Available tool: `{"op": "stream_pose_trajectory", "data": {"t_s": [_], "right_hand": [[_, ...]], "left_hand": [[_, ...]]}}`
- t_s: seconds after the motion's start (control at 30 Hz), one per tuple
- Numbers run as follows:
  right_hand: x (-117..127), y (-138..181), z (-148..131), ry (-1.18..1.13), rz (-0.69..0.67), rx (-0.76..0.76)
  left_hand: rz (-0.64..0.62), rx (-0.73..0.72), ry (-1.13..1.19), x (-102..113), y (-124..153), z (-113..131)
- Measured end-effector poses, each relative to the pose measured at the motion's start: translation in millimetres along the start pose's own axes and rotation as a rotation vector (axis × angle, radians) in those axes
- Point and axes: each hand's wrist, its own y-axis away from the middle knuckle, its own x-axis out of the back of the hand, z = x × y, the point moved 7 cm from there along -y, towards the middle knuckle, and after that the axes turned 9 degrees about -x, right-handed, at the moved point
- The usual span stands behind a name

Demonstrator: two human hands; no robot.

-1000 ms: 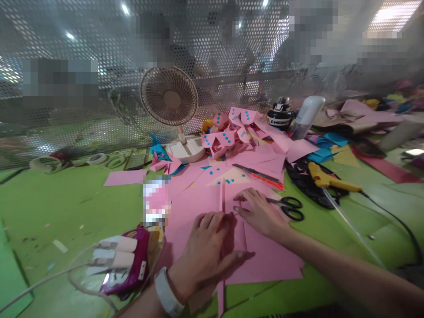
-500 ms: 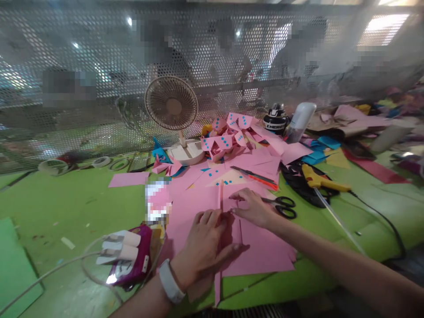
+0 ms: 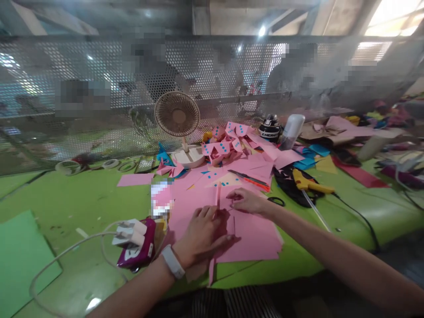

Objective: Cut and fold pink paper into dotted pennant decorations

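Note:
Pink paper sheets [image 3: 253,247] lie layered on the green tabletop under both my hands. My left hand [image 3: 202,234] rests palm down on the paper, its thumb stretched to the right and its fingers forward. A narrow folded pink strip [image 3: 217,194] stands up just beyond its fingertips and shows again below the hand. Close by on the right, my right hand [image 3: 245,201] has its thumb and fingers drawn together at the pink paper, near a dark slit or edge line. Scissors show one black handle loop [image 3: 276,202] beside my right forearm, the rest hidden.
A small fan [image 3: 177,115] stands behind a heap of cut pink pieces with blue dots [image 3: 217,149]. To the right lie an orange-and-black cutter [image 3: 253,182] and a yellow glue gun [image 3: 309,182] with its cord. A purple power adapter [image 3: 145,247] with plugs sits left.
The camera view has tilted up and shifted. My right hand's thumb and fingers have come closer together, and its forearm now covers more of the scissors. My left hand stays on the paper.

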Motion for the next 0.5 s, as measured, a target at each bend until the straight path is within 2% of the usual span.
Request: {"op": "stream_pose_trajectory", "data": {"t_s": [0.13, 0.37, 0.5], "right_hand": [[1, -3, -1, 0.049, 0.026, 0.031], [0, -3, -9, 0.064, -0.077, 0.072], [-2, -5, -8, 0.077, -0.094, 0.076]], "left_hand": [[-0.015, 0.004, -0.027, -2, 0, 0], [-0.001, 0.016, -0.027, 4, 1, 2], [0.002, 0.070, 0.061, 2, -8, -10]]}}
